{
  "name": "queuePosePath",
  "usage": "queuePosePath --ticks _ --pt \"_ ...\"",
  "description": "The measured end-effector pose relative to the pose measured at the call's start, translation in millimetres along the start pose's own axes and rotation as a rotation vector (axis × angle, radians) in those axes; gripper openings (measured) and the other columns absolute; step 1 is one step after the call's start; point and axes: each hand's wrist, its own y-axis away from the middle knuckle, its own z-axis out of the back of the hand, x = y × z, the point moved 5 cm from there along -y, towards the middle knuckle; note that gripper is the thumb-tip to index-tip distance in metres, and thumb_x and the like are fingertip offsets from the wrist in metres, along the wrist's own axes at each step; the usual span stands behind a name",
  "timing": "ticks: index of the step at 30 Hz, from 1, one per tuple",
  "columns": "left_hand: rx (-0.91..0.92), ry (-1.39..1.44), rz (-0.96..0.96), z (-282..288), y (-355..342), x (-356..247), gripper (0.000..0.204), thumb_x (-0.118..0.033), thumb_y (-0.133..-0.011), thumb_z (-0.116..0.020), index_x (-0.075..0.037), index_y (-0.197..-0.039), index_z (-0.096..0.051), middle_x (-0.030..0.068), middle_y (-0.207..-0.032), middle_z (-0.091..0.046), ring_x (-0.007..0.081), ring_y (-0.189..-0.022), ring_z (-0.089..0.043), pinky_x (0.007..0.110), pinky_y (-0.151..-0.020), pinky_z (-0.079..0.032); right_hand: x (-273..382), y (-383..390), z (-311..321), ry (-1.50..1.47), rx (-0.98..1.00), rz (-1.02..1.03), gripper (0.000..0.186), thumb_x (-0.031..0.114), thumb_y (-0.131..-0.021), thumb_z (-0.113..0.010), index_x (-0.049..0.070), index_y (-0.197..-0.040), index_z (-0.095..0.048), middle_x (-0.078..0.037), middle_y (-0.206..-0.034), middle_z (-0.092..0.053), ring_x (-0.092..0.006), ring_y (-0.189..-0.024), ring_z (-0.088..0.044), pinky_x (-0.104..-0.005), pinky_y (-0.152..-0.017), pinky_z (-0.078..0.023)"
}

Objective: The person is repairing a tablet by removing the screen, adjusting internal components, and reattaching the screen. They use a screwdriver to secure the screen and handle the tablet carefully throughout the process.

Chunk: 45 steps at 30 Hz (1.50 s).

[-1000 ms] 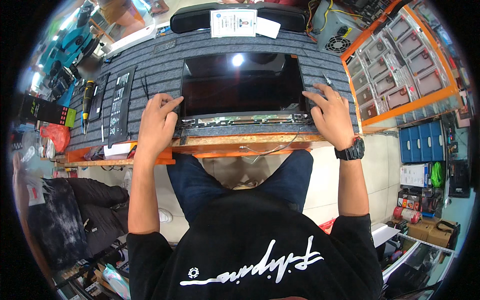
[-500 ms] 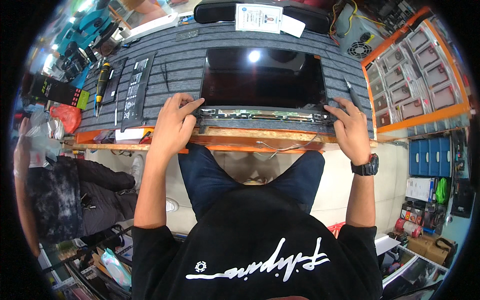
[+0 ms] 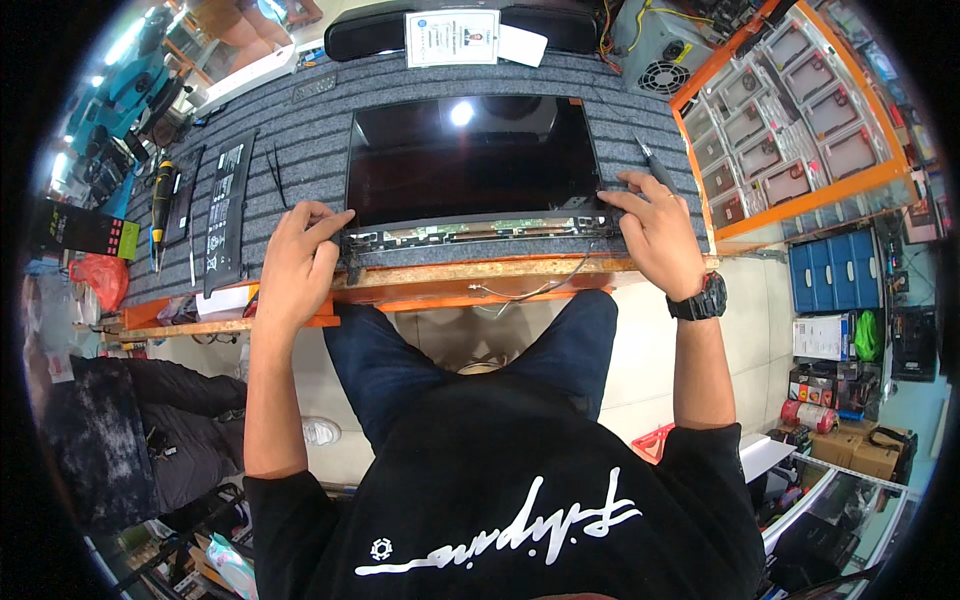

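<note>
A dark laptop screen panel lies on the ribbed grey mat, with an exposed strip of green circuit board along its lower edge. My left hand touches the lower left corner with an outstretched index finger, its other fingers bent and apart. My right hand rests fingertips at the lower right corner, fingers apart. A pen-like grey tool lies just beyond that hand. To the left are a flat black battery, thin black tweezers and a yellow-black screwdriver.
A black bar speaker with white cards stands at the back, beside a metal power supply. An orange-framed display case borders the right. Another person's dark-clothed legs are at the lower left; blue drawers stand at the right.
The whole view shifted right, then back left. Relative to the panel, the fingertips of both my hands have slid slightly down toward its lower corners. The panel itself shows no clear movement.
</note>
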Motion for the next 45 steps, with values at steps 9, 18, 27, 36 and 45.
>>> queuePosePath --ticks 9,18,27,36,45 --pt "-0.021 -0.028 -0.030 4.0 -15.2 5.1 0.045 -0.009 -0.085 -0.041 0.004 -0.115 -0.072 0.0179 -0.108 -0.060 0.0334 -0.105 -0.059 0.040 -0.098 -0.046 -5.7 -15.3 -1.3 -0.046 -0.053 0.002 0.034 0.012 -0.092 -0.051 0.010 -0.117 -0.075 -0.014 -0.132 -0.062 -0.0304 -0.121 -0.060 -0.0479 -0.101 -0.043" --pt "-0.107 0.027 -0.091 6.6 -35.1 6.6 0.041 -0.007 -0.086 -0.045 0.003 -0.115 -0.072 0.0167 -0.101 -0.062 0.0336 -0.099 -0.061 0.040 -0.093 -0.048 -17.6 -36.4 -4.0 -0.087 -0.082 0.014 0.035 0.012 -0.093 -0.051 0.011 -0.119 -0.074 -0.014 -0.131 -0.063 -0.0329 -0.121 -0.060 -0.0482 -0.101 -0.045" --pt "-0.108 -0.035 -0.031 1.2 -53.4 17.3 0.043 -0.011 -0.090 -0.044 -0.001 -0.120 -0.072 0.0159 -0.103 -0.062 0.0327 -0.103 -0.061 0.042 -0.095 -0.047 -23.0 -53.7 -11.6 -0.039 -0.119 0.050 0.036 0.012 -0.093 -0.051 0.012 -0.122 -0.073 -0.014 -0.128 -0.064 -0.0333 -0.119 -0.060 -0.0501 -0.097 -0.048" --pt "-0.101 -0.046 -0.003 2.3 -74.6 18.9 0.044 -0.015 -0.091 -0.043 0.000 -0.120 -0.072 0.0176 -0.100 -0.060 0.0344 -0.099 -0.061 0.044 -0.092 -0.048 -29.2 -75.7 -17.4 0.051 -0.115 0.036 0.036 0.019 -0.094 -0.052 0.014 -0.124 -0.071 -0.012 -0.127 -0.064 -0.0325 -0.118 -0.060 -0.0512 -0.097 -0.047" --pt "-0.130 -0.107 -0.058 -9.7 -94.7 27.5 0.044 -0.019 -0.093 -0.043 0.001 -0.120 -0.072 0.0194 -0.099 -0.061 0.0364 -0.098 -0.062 0.044 -0.092 -0.048 -40.8 -100.1 -26.9 0.250 -0.109 0.001 0.035 0.023 -0.095 -0.052 0.021 -0.124 -0.072 -0.006 -0.126 -0.063 -0.0279 -0.119 -0.060 -0.0536 -0.097 -0.043"
